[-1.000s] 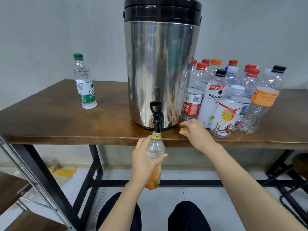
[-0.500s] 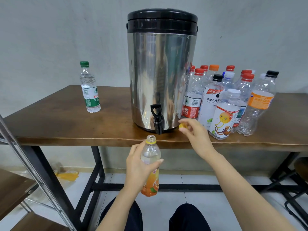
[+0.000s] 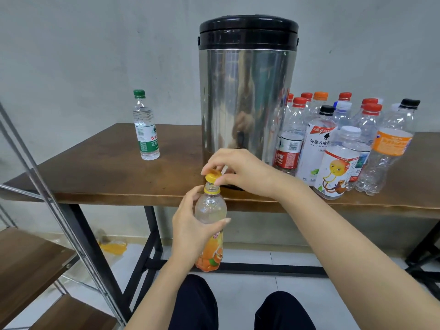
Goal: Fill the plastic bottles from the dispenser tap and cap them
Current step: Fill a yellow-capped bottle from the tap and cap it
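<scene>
Your left hand (image 3: 190,225) is low at centre, with fingers and thumb wrapped round the bottle (image 3: 210,207) and the forearm rising from the bottom edge. Your right hand (image 3: 240,170) is above it, palm down, fingertips pinching the cap (image 3: 213,176) just over the bottle's mouth. Whether the cap touches the mouth cannot be told. The right forearm runs in from the lower right. Both forearms are bare.

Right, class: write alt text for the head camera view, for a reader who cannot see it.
A person's right hand holds a yellow cap tilted over the open neck of an orange-labelled bottle gripped by the left hand, in front of a steel dispenser on a wooden table.
</scene>
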The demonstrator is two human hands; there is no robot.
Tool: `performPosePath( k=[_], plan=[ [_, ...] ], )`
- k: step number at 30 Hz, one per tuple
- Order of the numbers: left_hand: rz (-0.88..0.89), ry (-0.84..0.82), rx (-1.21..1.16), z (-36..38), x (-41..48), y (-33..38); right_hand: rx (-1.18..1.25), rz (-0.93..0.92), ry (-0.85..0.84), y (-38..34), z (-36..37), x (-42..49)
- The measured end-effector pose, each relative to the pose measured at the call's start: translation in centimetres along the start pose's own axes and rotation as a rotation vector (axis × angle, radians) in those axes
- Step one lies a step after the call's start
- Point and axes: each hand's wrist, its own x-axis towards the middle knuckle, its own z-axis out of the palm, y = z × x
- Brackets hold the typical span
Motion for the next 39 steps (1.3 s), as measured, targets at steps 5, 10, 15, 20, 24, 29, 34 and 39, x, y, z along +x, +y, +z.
performPosePath(
  k=[5,10,15,20,24,29,34,39],
  plan=[
    [-0.003,0.021,0.014,-1.6,0.2,-0.3,-0.026,0.005,-0.085,-0.2,0.5,1.8],
    [0.003,0.035,0.035,-2.6,0.5,-0.5,-0.01,-0.007,-0.111,-0.9,1.5,2.9],
    [0.0,0.039,0.063,-3.2,0.9,-0.7,-0.155,0.054,-0.121,-1.8,1.7,3.7],
    [-0.005,0.039,0.065,-3.7,1.0,-1.0,-0.256,0.116,-0.062,-2.1,2.6,4.1],
    [-0.001,0.055,0.054,-4.4,1.4,-1.2,-0.082,0.029,-0.117,-2.4,2.5,4.7],
    [0.008,0.047,0.051,-5.1,1.8,-1.5,-0.145,0.116,-0.051,-2.3,3.8,5.4],
    [0.003,0.055,0.064,-6.0,2.1,-1.8,-0.03,0.066,-0.007,-2.3,4.0,6.2],
    [-0.009,0.074,0.039,-6.4,2.2,-2.5,0.064,0.054,-0.023,-2.4,4.5,6.5]
  ],
)
